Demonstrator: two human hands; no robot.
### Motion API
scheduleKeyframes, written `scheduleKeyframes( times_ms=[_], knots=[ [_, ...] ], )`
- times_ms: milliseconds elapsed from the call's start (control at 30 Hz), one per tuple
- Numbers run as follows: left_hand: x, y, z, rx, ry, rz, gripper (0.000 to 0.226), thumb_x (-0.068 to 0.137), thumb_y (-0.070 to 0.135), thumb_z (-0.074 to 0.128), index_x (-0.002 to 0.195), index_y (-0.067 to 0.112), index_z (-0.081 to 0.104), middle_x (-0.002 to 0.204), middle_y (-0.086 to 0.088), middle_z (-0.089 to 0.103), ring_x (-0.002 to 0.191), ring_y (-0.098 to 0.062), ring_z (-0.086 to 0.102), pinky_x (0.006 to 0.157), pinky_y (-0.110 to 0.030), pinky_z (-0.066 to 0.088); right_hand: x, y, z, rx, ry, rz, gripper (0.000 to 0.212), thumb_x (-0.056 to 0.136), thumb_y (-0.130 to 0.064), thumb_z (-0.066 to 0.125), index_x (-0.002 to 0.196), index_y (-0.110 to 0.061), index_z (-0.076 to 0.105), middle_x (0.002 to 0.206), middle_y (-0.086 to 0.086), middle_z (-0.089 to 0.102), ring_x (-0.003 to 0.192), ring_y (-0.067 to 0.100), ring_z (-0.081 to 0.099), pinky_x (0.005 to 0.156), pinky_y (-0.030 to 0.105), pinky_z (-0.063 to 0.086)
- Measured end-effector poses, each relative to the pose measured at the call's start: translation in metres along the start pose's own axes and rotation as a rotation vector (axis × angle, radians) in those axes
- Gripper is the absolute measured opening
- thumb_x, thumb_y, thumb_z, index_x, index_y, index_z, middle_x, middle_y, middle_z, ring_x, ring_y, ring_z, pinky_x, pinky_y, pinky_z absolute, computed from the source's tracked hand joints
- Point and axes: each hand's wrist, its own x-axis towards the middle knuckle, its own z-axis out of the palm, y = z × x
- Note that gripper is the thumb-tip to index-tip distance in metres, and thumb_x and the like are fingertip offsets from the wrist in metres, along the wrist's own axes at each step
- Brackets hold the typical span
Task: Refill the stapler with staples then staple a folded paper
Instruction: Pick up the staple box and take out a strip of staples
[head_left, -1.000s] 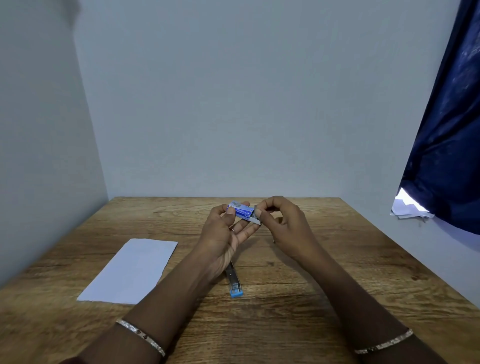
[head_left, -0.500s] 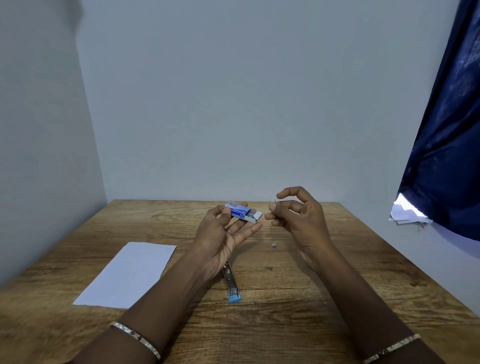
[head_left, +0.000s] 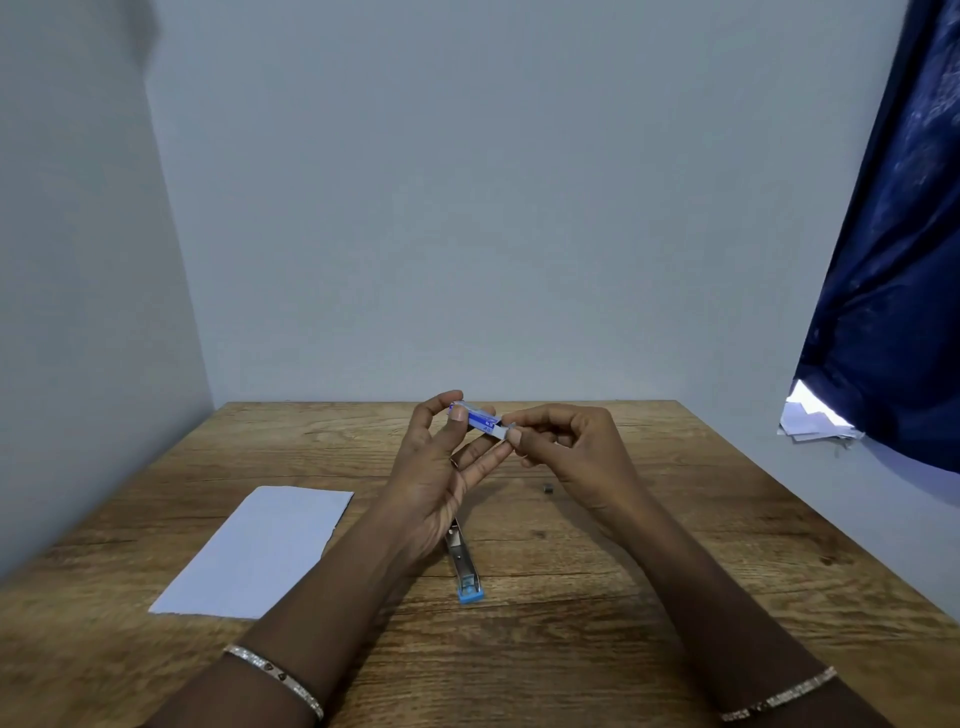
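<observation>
hiding half the stapler, left hand grips a staple box

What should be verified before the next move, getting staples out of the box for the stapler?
1. Staple box gripped in left hand: ok.
2. Right hand pinching the box's open end: ok.
3. Staples drawn out of the box: cannot tell.
4. Stapler lying on table, within reach: ok.
5. Stapler magazine open: cannot tell.
6. Paper flat on table, apart from both hands: ok.
</observation>
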Motion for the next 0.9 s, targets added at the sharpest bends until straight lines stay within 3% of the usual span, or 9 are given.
scheduleKeyframes(
  times_ms=[200,367,467,533,700,767,900],
  knots=[
    [-0.002,0.0009,0.0037,0.02,-0.038,-0.008,0.02,0.099,0.011,0.058,0.12,0.01,0.056,0.108,-0.027,0.073,0.089,-0.038,0.077,0.071,-0.038,0.064,0.0023,0.0007,-0.0006,0.017,0.023,-0.035,0.012,0.082,-0.012,0.082,0.093,-0.016,0.078,0.079,0.005,0.077,0.073,0.013,0.069,0.067,0.027,0.056],
    [-0.0014,-0.0009,0.0029,0.066,-0.027,0.012,0.024,0.095,0.013,0.063,0.118,0.01,0.057,0.108,-0.027,0.075,0.093,-0.036,0.076,0.075,-0.039,0.064,0.0036,0.0036,-0.002,-0.001,0.004,-0.024,0.024,0.085,-0.011,0.08,0.108,-0.016,0.077,0.081,0.008,0.077,0.074,0.015,0.07,0.068,0.026,0.055],
    [0.0002,-0.0017,0.0021,0.141,0.0,0.099,0.025,0.089,0.018,0.069,0.11,0.011,0.058,0.106,-0.027,0.075,0.096,-0.031,0.076,0.079,-0.037,0.063,0.0049,0.0033,-0.0027,0.052,0.03,0.014,0.017,0.091,-0.011,0.073,0.107,-0.015,0.078,0.082,0.004,0.078,0.072,0.013,0.07,0.066,0.024,0.057],
    [0.0014,-0.0016,0.0017,0.208,0.009,0.153,0.016,0.093,0.015,0.067,0.105,0.011,0.056,0.108,-0.026,0.073,0.094,-0.028,0.076,0.078,-0.033,0.063,0.0059,0.0014,-0.0043,0.136,0.081,0.079,0.013,0.095,-0.008,0.066,0.102,-0.01,0.077,0.076,0.003,0.074,0.068,0.011,0.07,0.064,0.021,0.057],
    [0.0013,-0.0024,-0.0006,0.252,-0.005,0.144,0.013,0.096,0.009,0.064,0.104,0.009,0.053,0.115,-0.024,0.073,0.099,-0.027,0.076,0.086,-0.036,0.062,0.0062,-0.0055,-0.0067,0.511,0.141,0.441,0.016,0.095,0.001,0.055,0.105,0.004,0.068,0.078,0.011,0.068,0.061,0.014,0.067,0.054,0.02,0.053],
    [0.0005,-0.0041,-0.0005,0.274,-0.015,0.134,0.013,0.096,0.01,0.063,0.104,0.009,0.053,0.113,-0.022,0.074,0.101,-0.026,0.076,0.087,-0.036,0.062,0.0055,-0.0053,-0.0072,0.472,0.096,0.49,0.02,0.09,-0.004,0.062,0.107,0.004,0.07,0.075,0.008,0.067,0.058,0.012,0.061,0.05,0.02,0.046],
    [0.0003,-0.0063,-0.0006,0.268,-0.016,0.107,0.014,0.097,0.01,0.063,0.106,0.01,0.052,0.113,-0.022,0.075,0.103,-0.027,0.075,0.089,-0.036,0.062,0.0039,-0.0037,-0.0061,0.263,-0.017,0.443,0.025,0.075,-0.023,0.086,0.092,-0.005,0.08,0.066,-0.001,0.059,0.052,0.007,0.042,0.041,0.016,0.035]
  ],
)
